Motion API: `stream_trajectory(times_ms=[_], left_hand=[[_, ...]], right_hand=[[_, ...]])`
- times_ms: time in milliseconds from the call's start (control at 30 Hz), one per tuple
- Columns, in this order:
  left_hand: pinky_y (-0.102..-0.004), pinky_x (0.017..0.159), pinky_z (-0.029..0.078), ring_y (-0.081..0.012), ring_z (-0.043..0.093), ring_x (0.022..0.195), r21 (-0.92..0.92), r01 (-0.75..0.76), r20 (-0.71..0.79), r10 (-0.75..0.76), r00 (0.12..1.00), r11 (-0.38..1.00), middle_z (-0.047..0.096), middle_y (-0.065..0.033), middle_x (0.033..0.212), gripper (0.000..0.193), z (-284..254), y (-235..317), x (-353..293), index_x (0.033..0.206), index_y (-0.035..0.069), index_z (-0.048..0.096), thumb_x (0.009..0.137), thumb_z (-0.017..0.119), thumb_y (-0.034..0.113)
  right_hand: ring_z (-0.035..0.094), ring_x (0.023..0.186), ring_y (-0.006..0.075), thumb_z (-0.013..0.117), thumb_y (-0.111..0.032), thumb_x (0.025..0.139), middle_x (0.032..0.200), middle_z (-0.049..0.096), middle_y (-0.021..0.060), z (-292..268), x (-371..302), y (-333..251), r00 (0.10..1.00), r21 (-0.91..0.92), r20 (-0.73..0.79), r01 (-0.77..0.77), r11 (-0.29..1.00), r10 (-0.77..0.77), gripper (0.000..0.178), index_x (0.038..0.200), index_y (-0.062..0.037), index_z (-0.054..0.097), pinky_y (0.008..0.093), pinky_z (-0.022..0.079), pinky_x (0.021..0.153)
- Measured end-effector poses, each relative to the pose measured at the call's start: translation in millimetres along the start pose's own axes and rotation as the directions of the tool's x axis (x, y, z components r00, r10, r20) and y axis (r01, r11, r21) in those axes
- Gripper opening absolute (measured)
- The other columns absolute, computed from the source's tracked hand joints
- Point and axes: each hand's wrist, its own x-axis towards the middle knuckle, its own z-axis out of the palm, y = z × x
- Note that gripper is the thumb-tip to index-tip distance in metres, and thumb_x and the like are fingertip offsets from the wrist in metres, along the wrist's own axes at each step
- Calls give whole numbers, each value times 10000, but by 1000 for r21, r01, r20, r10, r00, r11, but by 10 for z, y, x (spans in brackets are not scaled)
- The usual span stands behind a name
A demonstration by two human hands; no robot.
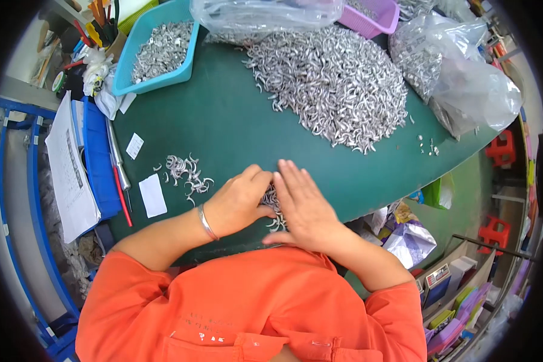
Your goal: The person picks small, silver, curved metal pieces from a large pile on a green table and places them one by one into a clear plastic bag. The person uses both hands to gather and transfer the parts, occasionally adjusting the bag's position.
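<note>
My left hand [241, 199] is curled, its fingers bent and thumb pointing right, around a small cluster of silvery curved metal pieces [273, 204] at the table's near edge. Flat and with fingers stretched out, my right hand [304, 208] stands against the other side of that cluster. Part of the cluster is hidden between the hands. To the left of my left hand lies a small loose group of the same curved pieces [187, 172]. A large heap of them [338, 84] spreads across the far right of the green table [223, 114].
A turquoise basin [187, 67] of metal parts stands far left, a purple basin [387, 24] at the back. Plastic bags [473, 90] sit at the far right. Paper slips [152, 196], a red pen [122, 196] and a blue folder with sheets [99, 163] lie left.
</note>
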Motion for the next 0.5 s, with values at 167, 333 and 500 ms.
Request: stream_trajectory(times_ms=[167, 333, 500], left_hand=[[-282, 824, 554, -156, 666, 921, -607, 386, -51, -519, 853, 695, 664, -109, 1007, 467, -13, -39, -116, 1188, -9, 490, 787, 728, -36], [-331, 977, 478, -237, 583, 1178, -803, 267, -142, -605, 783, 533, 591, -177, 1242, 397, 62, -121, -257, 1253, -27, 467, 905, 647, 35], [-428, 1057, 412, -310, 502, 1258, -961, 53, 213, -597, 774, -273, 539, -183, 1311, 447, -14, 38, -107, 1334, 6, 445, 1047, 399, 345]], right_hand=[[499, 1201, 362, 720, -246, 782, 1325, 497, 201, 259, 454, -7, 992, -63, -121, 14, 998, -21, 756, 1396, 44, 386, 456, 421, 969], [596, 858, 284, 661, -123, 791, 837, 544, 91, 189, 680, 228, 950, -192, -177, 221, 956, -255, 134, 801, -53, 547, 394, 488, 633], [600, 700, 291, 671, -50, 821, 781, 572, 116, 203, 882, 133, 864, 297, -502, 142, 944, 28, 75, 842, -42, 599, 363, 487, 600]])
